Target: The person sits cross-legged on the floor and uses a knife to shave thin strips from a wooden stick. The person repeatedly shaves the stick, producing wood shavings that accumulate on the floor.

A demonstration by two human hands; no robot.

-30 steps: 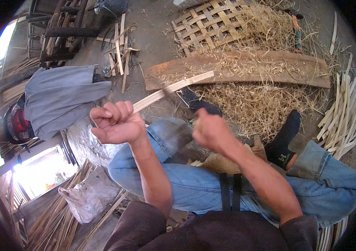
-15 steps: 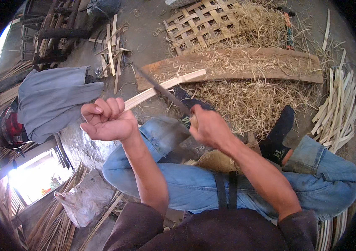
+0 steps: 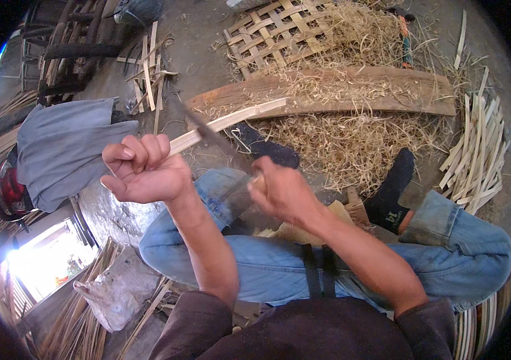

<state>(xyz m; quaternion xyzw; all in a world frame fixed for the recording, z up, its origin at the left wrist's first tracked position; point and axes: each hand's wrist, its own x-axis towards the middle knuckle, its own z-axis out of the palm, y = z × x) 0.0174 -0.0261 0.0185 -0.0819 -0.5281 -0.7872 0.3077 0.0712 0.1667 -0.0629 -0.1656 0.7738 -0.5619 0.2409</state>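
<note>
**Knife (image 3: pixel 214 135) crossing the pale strip (image 3: pixel 256 111) between your hands**

At far left, a grey cloth (image 3: pixel 66 150) drapes over a vehicle with a red lamp (image 3: pixel 7 187). Nearer you, a whitish sack (image 3: pixel 117 289) slumps beside long thin sticks (image 3: pixel 78 306); its contents are hidden. Your left grip (image 3: pixel 150 170) has its fingers curled on the near end of the pale strip, which slants up and right until its far end overlaps the plank (image 3: pixel 399 90). Grey floor (image 3: pixel 198 51) runs between the crossed strips (image 3: pixel 147 69) and the woven lattice (image 3: pixel 276 36). The knife's blurred blade crosses the pale strip just beyond your left fingers; you cannot tell whether it touches. Your right grip (image 3: pixel 284 192) is closed round the handle, above your jeans (image 3: pixel 273 267). Curly shavings (image 3: pixel 351 147) cover part of the plank and heap along its near edge, beside your socked right foot (image 3: pixel 390 189). At far right, loose strips (image 3: pixel 477 150) lie piled on the floor.
</note>
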